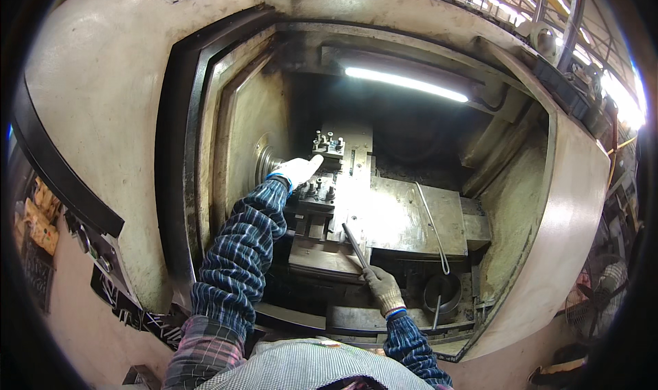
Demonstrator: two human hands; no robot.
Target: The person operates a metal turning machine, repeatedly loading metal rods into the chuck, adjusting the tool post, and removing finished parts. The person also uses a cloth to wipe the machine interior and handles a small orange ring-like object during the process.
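Observation:
My left hand (298,172), in a white glove, reaches into a lathe beside the round spindle nose (266,160). One finger or the thumb points toward the rear tool block (329,144); the other fingers are hidden, so its grip cannot be told. Just below that hand lies the front tool block (317,190), with several upright bolts. Lower right, my gloved right hand (384,288) is closed around the near end of a slim grey metal rod (355,243). The rod slants up and left, its far tip over the slide (322,254).
On the flat metal cover (415,215) rests a long thin hooked rod (432,225). A round dark can (442,294) with a rod in it stands at the lower right. A lit tube lamp (406,84) hangs above. The door frame (188,150) edges the left side.

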